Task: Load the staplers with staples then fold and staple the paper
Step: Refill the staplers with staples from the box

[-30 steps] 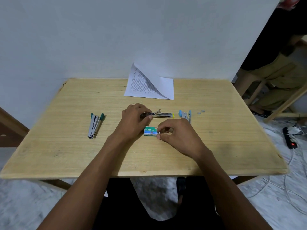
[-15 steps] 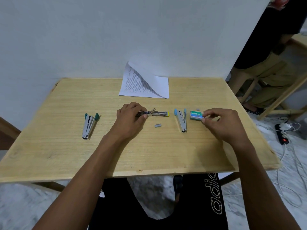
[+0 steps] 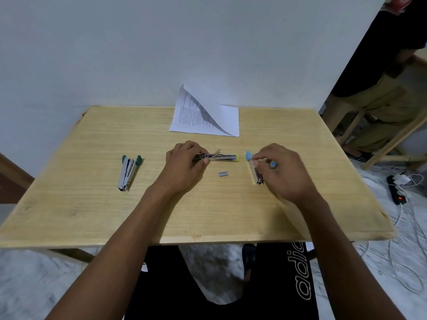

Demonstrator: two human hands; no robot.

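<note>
My left hand (image 3: 184, 165) grips the rear end of an opened metal stapler with a yellow tip (image 3: 225, 157) at the middle of the wooden table (image 3: 92, 215). A short grey staple strip (image 3: 223, 173) lies loose just in front of it. My right hand (image 3: 284, 174) hovers with loosely curled fingers over a blue-handled stapler (image 3: 253, 168) and holds nothing that I can see. It partly hides that stapler, and the staple box is out of sight. A green-handled stapler (image 3: 127, 173) lies at the left. A printed paper (image 3: 208, 116) with a raised corner leans against the wall.
The white wall (image 3: 138, 54) stands right behind the table. Another person sits on a wooden stool (image 3: 379, 116) at the far right. A black power strip (image 3: 397, 191) and white cables (image 3: 404, 239) lie on the floor to the right.
My right hand carried the staple box from the middle to the right, let it go, and has come back left over the blue stapler. The staple strip stayed on the table. My left hand kept its grip.
</note>
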